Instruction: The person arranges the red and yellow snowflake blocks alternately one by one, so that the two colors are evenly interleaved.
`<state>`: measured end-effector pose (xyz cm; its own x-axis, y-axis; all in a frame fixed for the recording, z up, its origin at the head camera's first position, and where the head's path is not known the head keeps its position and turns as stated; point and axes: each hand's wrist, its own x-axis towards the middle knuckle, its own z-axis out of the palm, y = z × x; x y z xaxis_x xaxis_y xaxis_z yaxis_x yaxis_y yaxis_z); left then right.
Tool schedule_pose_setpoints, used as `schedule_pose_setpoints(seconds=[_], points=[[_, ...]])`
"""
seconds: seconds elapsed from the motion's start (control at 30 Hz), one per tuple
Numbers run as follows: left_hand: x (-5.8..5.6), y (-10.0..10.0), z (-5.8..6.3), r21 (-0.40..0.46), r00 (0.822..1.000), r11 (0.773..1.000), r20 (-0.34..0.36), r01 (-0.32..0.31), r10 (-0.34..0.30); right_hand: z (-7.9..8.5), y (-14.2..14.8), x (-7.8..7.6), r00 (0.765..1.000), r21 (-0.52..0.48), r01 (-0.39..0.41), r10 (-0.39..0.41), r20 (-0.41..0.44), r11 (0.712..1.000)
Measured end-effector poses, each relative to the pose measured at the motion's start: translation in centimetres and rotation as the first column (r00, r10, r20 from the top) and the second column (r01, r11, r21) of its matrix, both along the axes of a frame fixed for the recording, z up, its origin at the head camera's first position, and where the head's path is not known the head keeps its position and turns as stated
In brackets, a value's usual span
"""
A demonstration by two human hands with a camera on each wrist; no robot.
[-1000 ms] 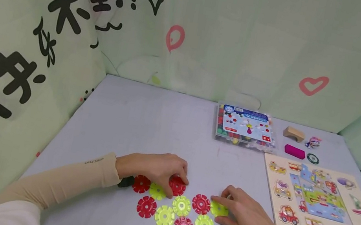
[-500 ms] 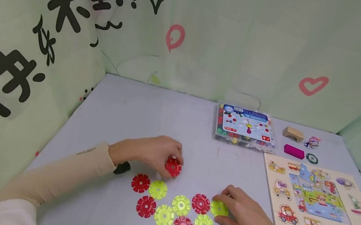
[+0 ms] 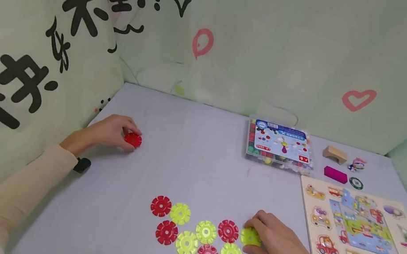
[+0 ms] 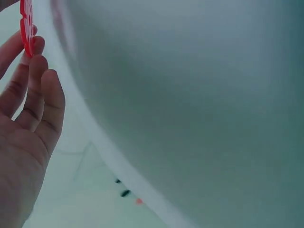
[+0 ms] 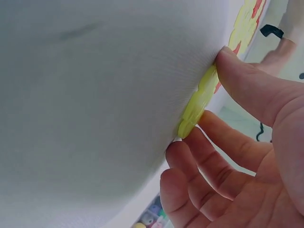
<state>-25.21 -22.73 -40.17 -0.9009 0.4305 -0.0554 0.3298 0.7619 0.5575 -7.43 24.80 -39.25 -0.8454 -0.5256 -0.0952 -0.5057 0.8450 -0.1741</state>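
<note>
My left hand (image 3: 111, 130) pinches a red notched plastic disc (image 3: 132, 139) by its edge at the table's left side. In the left wrist view the red disc (image 4: 27, 28) is seen edge-on at the fingertips, partly cut off by the frame. My right hand (image 3: 280, 247) holds a yellow-green notched disc (image 3: 249, 237) between thumb and fingers, at the right end of a group of discs. The right wrist view has this yellow-green disc (image 5: 197, 107) lying on the table between thumb and fingers. Several other red discs (image 3: 167, 232) and yellow-green discs (image 3: 186, 244) lie flat in the group.
A clear case of coloured parts (image 3: 280, 146) stands at the back. Beside it are a wooden arch block (image 3: 335, 154), a magenta block (image 3: 335, 174), a small figurine (image 3: 357, 164) and a round token (image 3: 356, 183). A wooden picture puzzle board (image 3: 310, 212) lies at the right.
My left hand has lifted the red disc out of the group and carried it to the far left. My right hand stays at the yellow-green disc.
</note>
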Motion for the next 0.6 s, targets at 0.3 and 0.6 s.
schedule_pose_setpoints(seconds=[0.3, 0.6], points=[[-0.2, -2.1, -0.8, 0.064, 0.999, 0.998, 0.027, 0.018, -0.02, 0.0, -0.2, 0.2, 0.999, -0.013, 0.026, -0.026, 0.025, 1.0], [-0.1, -2.2, -0.6, 0.034, 0.997, 0.998, 0.038, 0.059, -0.06, 0.2, -0.2, 0.3, 0.999, -0.044, 0.006, -0.004, 0.042, 0.999]])
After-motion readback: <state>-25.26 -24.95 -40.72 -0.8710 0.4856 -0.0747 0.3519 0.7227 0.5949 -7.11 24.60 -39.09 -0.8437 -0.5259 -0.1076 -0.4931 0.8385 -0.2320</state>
